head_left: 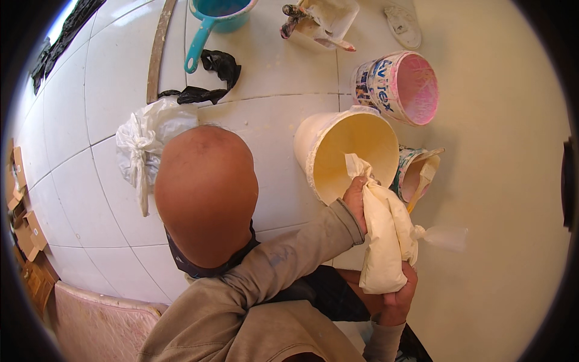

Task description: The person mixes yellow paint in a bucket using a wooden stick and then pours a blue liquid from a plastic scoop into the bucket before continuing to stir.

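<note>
A plump bag of cream-coloured powder (383,247) is held in both hands, its neck tilted toward the mouth of a large white bucket (307,145). My left hand (356,205) is closed around the gathered neck, just at the bucket's near rim. Lower down, my right hand (403,288) grips the bag's bottom end. A clear plastic tail (446,238) sticks out from the bag's right side. The bucket's inner wall looks cream-yellow; whether powder lies at its bottom I cannot tell.
Behind the bucket lies a pink-stained paint bucket (416,87); beside it is a small pot (413,172) with a yellow-handled tool. A tied white plastic bag (145,142) rests by my knee (205,193). Farther off are a turquoise dipper (208,30) and a tool-filled container (341,18).
</note>
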`<state>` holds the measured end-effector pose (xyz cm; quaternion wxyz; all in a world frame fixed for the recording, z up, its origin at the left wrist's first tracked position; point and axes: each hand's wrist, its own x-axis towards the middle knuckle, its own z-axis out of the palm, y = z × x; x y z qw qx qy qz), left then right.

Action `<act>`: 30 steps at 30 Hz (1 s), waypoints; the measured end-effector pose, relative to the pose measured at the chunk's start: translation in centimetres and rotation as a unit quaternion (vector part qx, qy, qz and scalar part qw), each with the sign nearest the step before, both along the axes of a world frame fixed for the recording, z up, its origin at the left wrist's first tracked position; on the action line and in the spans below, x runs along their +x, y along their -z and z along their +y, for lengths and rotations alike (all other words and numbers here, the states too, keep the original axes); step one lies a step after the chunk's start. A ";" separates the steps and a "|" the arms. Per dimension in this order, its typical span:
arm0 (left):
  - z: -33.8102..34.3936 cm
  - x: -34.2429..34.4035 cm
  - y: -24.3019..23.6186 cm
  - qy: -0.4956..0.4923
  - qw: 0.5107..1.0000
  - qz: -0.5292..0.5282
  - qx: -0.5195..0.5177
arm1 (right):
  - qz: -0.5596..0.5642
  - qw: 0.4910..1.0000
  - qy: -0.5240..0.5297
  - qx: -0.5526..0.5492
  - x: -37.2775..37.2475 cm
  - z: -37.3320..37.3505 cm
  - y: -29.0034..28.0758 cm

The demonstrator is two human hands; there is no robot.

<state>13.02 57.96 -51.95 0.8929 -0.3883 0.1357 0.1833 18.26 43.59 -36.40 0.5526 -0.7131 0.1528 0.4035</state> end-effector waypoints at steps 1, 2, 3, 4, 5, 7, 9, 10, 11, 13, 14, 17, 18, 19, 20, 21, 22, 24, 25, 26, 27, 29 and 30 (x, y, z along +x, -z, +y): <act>0.0 -0.1 0.4 -0.003 1.000 -0.014 0.004 | 0.002 1.000 -0.002 0.006 -0.2 0.3 0.0; 0.1 -0.3 0.5 -0.005 1.000 -0.029 0.007 | -0.001 1.000 0.001 0.003 -0.4 0.6 -0.1; 0.1 -0.5 0.5 -0.008 0.999 -0.043 0.010 | -0.003 1.000 0.003 0.001 -0.7 1.0 -0.1; 0.0 -0.5 0.2 0.006 1.000 -0.004 0.009 | -0.006 1.000 0.005 -0.001 -0.8 1.2 -0.2; 0.2 -0.5 -0.5 0.019 0.999 0.033 0.010 | 0.010 1.000 -0.002 0.014 -0.7 1.1 -0.2; 1.0 -0.6 -2.5 0.050 0.994 0.096 0.021 | 0.039 0.998 -0.011 0.045 -0.6 0.4 0.2; 2.3 -1.5 -5.0 0.078 0.984 0.154 0.043 | 0.032 0.998 -0.023 0.056 -1.0 0.1 0.7; 2.1 -1.5 -4.9 0.111 0.973 0.187 0.075 | 0.028 0.997 -0.028 0.062 -1.2 -0.1 0.9; 1.9 -1.5 -4.6 0.141 0.959 0.221 0.109 | 0.043 0.996 -0.026 0.075 -1.4 -0.2 1.2; 1.5 -1.5 -4.2 0.177 0.924 0.288 0.178 | 0.071 0.992 -0.022 0.102 -1.8 -0.9 1.7; 1.3 -1.6 -4.3 0.184 0.905 0.319 0.214 | 0.094 0.987 -0.007 0.129 -1.9 -1.3 2.2; 0.3 -1.3 -4.6 0.172 0.822 0.422 0.343 | 0.132 0.974 0.034 0.183 -2.2 -3.5 4.5; 0.1 -1.2 -4.9 0.160 0.786 0.455 0.388 | 0.125 0.974 0.045 0.181 -2.4 -4.4 5.7; 0.0 -1.2 -5.2 0.130 0.799 0.437 0.391 | 0.119 0.975 0.056 0.179 -2.5 -5.2 6.9; -0.1 -1.4 -5.6 0.104 0.812 0.418 0.394 | 0.102 0.975 0.063 0.189 -2.8 -5.2 7.4; -0.1 -1.6 -6.1 0.078 0.825 0.397 0.395 | 0.085 0.974 0.071 0.197 -3.4 -5.1 8.1; -0.2 -1.7 -6.5 0.075 0.822 0.401 0.398 | 0.068 0.973 0.079 0.204 -3.9 -5.1 8.5; -0.2 -1.9 -7.4 0.070 0.815 0.409 0.404 | 0.052 0.972 0.073 0.219 -4.6 -4.4 8.6; -0.3 -2.0 -7.6 0.058 0.810 0.411 0.415 | 0.044 0.971 0.070 0.225 -4.8 -4.2 8.7; -0.6 -2.1 -7.9 0.046 0.805 0.413 0.424 | 0.050 0.969 0.073 0.232 -5.0 -4.2 8.8; -0.9 -2.2 -8.2 0.033 0.800 0.414 0.433 | 0.056 0.967 0.075 0.238 -5.2 -4.2 9.2; -1.1 -2.3 -7.5 0.009 0.766 0.433 0.474 | 0.072 0.964 0.082 0.243 -5.7 -4.3 9.6; -1.2 -2.4 -7.2 -0.004 0.749 0.443 0.493 | 0.082 0.963 0.086 0.243 -6.0 -4.3 9.8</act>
